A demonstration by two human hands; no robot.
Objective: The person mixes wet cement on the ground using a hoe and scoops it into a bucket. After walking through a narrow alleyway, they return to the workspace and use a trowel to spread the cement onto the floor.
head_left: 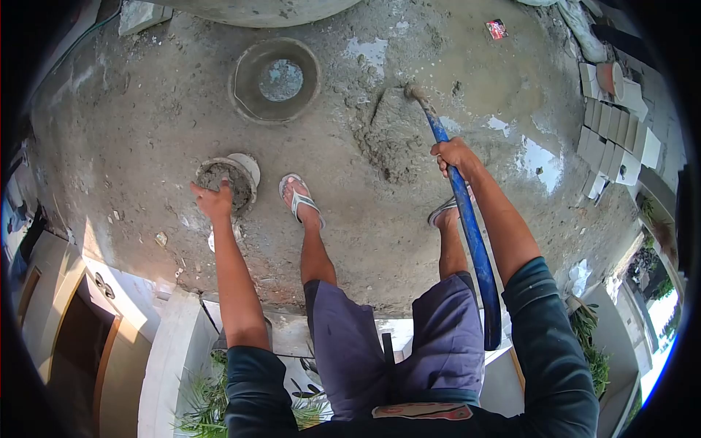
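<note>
My right hand [455,155] is wrapped round the blue handle [473,226] of a hoe. The hoe's head [416,92] rests at the far side of a heap of wet grey mortar [398,142], its blade partly hidden in the mix. To the left, my left hand [214,201] is over the near rim of a small bucket [248,191] filled with mortar. Its fingers are spread, with the fingertips right above the mortar [217,175], and it holds nothing.
A large round tub [237,80] with some water in it stands ahead. At the far right lie stacked pale blocks [610,142] and a small pot [610,80]. Puddles [540,164] and a red packet [496,29] lie on the muddy ground. My sandalled feet [301,197] stand between bucket and heap.
</note>
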